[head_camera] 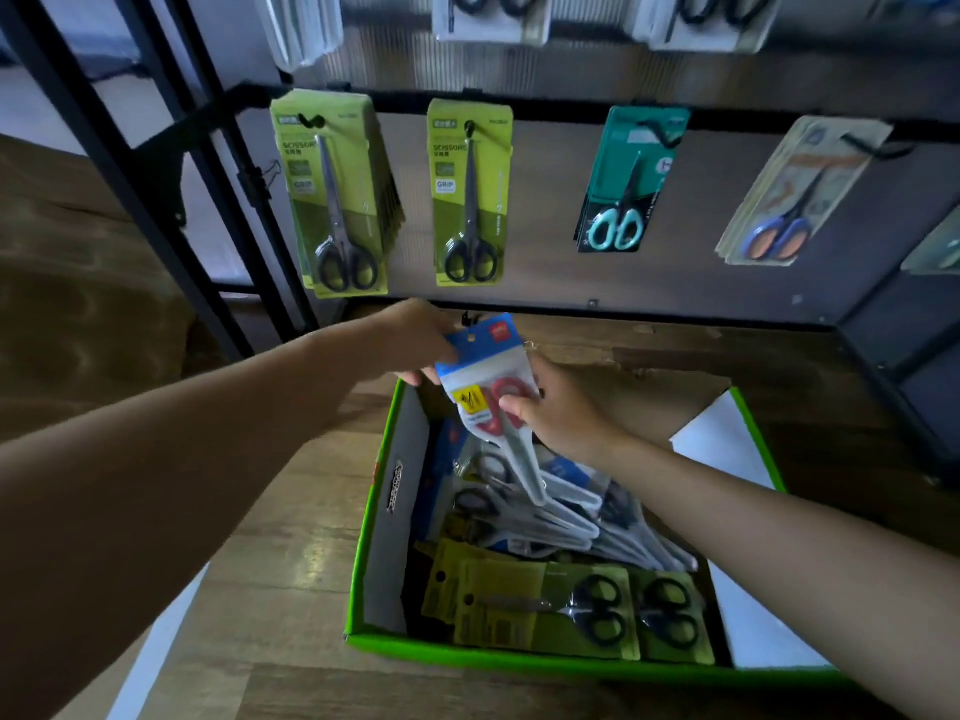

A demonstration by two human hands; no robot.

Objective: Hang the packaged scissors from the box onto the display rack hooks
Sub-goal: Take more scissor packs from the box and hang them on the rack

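Holding one red-handled scissors pack (493, 402) above the green box (519, 662), you pinch it in both grips. Your left hand (415, 340) grips its blue header; your right hand (556, 413) clamps the handles.

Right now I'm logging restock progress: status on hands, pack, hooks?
Both hands grip one pack: left hand at blue header, right hand at red handles. Red-handled scissors pack above green box, not yet hung. Nothing in the way.

Glossy plastic scissors pack (491, 402), matt green cardboard box (374, 517), wood-grain floor (291, 558).
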